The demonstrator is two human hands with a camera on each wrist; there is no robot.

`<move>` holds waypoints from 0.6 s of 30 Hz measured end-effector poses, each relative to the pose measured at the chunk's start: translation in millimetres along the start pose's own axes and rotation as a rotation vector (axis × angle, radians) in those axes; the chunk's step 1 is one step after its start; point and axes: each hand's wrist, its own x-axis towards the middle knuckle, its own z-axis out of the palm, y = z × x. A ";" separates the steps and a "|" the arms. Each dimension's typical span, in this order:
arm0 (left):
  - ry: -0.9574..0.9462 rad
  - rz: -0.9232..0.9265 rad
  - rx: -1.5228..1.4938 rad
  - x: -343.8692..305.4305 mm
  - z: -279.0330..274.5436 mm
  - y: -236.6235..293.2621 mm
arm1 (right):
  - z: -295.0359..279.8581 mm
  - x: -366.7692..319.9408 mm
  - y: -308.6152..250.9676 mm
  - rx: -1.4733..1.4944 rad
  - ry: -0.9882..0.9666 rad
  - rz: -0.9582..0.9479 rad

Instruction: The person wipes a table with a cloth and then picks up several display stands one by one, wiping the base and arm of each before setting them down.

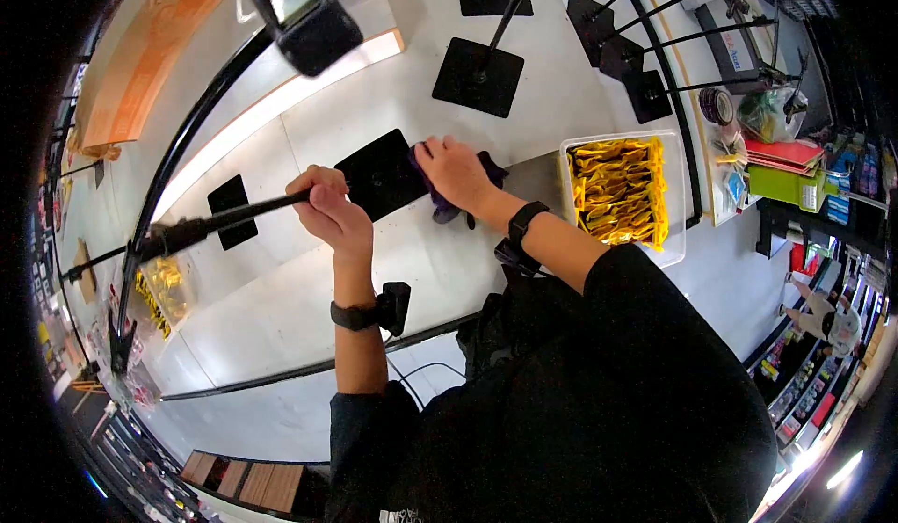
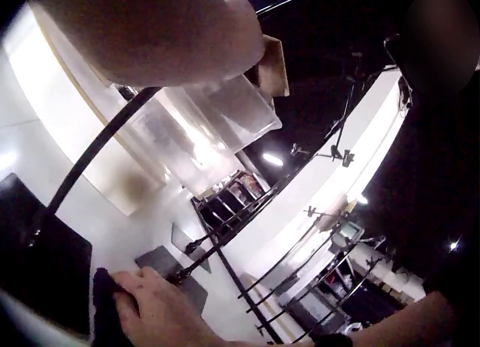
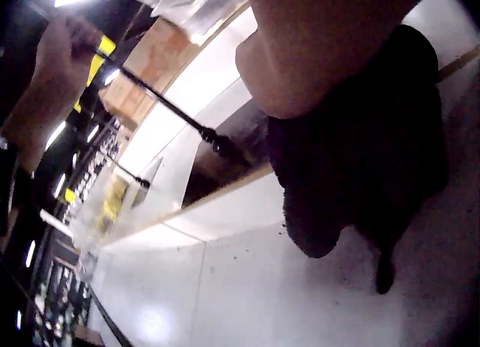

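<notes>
My left hand (image 1: pixel 323 207) grips a thin black rod (image 1: pixel 234 214) that slants off to the left. The rod rises from a flat black base plate (image 1: pixel 379 175) on the white table. My right hand (image 1: pixel 454 172) presses a bunched dark purple cloth (image 1: pixel 441 209) onto that plate's right edge, fingers curled over it. In the left wrist view the left hand (image 2: pixel 157 32) is at the top, with the rod (image 2: pixel 82 167) below it. Lower down are the right hand (image 2: pixel 161 309) and cloth (image 2: pixel 105 317). In the right wrist view the cloth (image 3: pixel 360 167) hangs under the right hand (image 3: pixel 330 40).
A clear bin of yellow packets (image 1: pixel 619 191) stands just right of my right arm. Several more black-based stands (image 1: pixel 477 76) crowd the table's far side. Another clear bin with yellow items (image 1: pixel 164 284) sits at the left. Shelves and a person (image 1: pixel 823 312) are at far right.
</notes>
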 end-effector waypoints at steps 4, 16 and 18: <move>0.217 0.046 0.040 38.9 -34.2 -0.1 | 1.5 -8.5 18.2 -0.004 0.010 0.115; 0.353 0.070 0.225 127.7 -106.6 -38.6 | 8.0 -18.8 33.0 0.178 0.198 0.154; 0.353 0.039 0.239 129.3 -117.0 -51.4 | 6.3 -18.1 32.6 0.177 0.201 0.153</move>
